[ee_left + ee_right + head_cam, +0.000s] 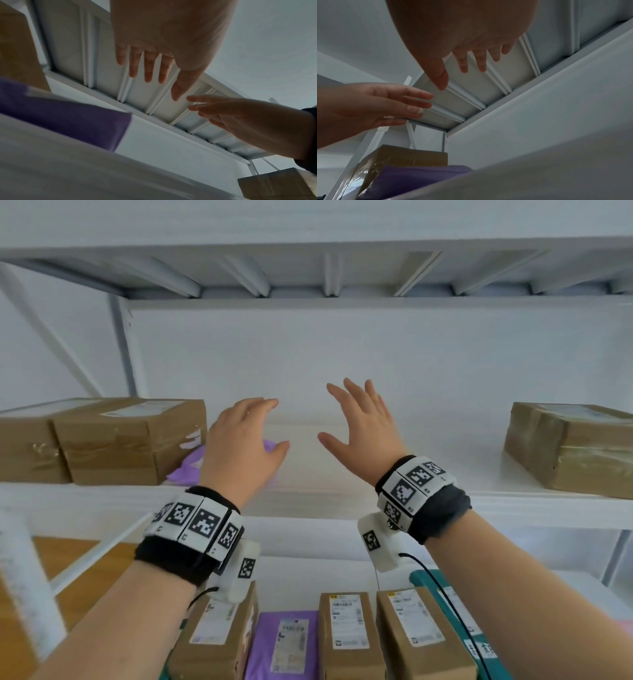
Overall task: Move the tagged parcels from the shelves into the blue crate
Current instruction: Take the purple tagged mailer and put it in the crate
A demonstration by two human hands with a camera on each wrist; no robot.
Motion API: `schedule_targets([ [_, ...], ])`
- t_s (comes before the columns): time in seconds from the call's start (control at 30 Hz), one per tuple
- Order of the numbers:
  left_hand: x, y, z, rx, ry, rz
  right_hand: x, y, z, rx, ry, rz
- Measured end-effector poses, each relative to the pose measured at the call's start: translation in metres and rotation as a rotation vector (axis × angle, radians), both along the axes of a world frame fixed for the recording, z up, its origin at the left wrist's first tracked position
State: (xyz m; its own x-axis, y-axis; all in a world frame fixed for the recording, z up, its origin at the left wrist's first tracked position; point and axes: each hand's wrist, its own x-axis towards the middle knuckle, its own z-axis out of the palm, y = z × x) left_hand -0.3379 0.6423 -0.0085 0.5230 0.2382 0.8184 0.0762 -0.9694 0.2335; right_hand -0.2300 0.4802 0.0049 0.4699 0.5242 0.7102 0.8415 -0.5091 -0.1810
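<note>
Both hands over shelf (445, 474), empty: left hand (239, 440) grip wide above purple bag (186, 470), right hand (363, 426) grip wide beside it.

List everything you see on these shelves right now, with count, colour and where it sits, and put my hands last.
shelf unit: one, white, fills the view
taped cardboard boxes: two, brown, left on the upper shelf
purple mailer: one, purple, upper shelf beside those boxes, partly behind the left hand
wrapped cardboard box: one, brown, right on the upper shelf
labelled parcels: three brown boxes and one purple bag, in a row below, at the bottom edge
teal item: one, right of that row, partly hidden
left hand: open, empty
right hand: open, empty
</note>
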Motion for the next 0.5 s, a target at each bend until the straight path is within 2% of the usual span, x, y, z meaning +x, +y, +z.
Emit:
schedule_targets([
  [0.27, -0.041, 0.067, 0.000, -0.024, 0.011, -0.027, -0.037, 0.061, -0.008, -0.005, 0.052, -0.005],
  [0.5, -0.055, 0.098, -0.016, -0.084, 0.086, -0.087, -0.050, 0.092, -0.024, -0.021, 0.141, -0.038],
])
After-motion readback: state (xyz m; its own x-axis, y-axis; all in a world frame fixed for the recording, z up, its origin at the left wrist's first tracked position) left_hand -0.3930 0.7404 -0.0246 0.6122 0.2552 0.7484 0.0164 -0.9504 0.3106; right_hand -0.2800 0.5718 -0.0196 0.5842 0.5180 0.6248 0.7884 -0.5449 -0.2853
